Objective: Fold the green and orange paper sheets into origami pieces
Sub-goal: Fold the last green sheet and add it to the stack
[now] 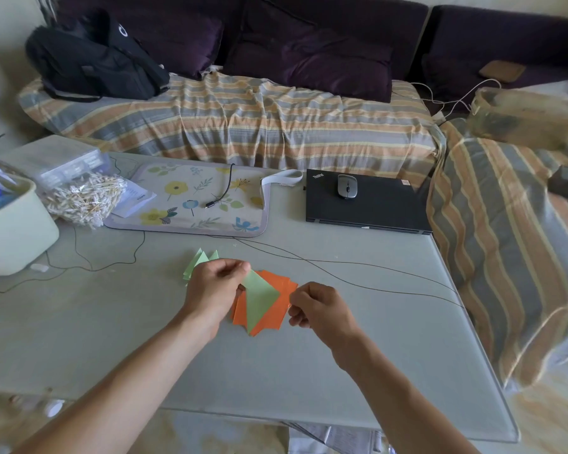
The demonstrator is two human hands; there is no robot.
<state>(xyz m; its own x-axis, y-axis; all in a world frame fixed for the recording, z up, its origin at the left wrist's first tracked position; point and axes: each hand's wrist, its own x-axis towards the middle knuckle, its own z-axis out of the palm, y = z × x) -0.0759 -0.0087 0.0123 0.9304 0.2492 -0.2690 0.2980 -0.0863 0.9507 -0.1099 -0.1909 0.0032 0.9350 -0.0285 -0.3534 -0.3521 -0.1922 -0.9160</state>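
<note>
My left hand pinches the top corner of a light green paper sheet, which hangs tilted over a small stack of orange paper sheets lying on the table. My right hand is just right of the stack with its fingers curled; whether it pinches the orange edge I cannot tell. Behind my left hand, several folded green triangular pieces lie on the table, partly hidden by the hand.
A glass-topped table carries a floral mat, a black laptop with a mouse, a bag of cotton swabs, a pale bin and thin cables. A striped sofa stands behind.
</note>
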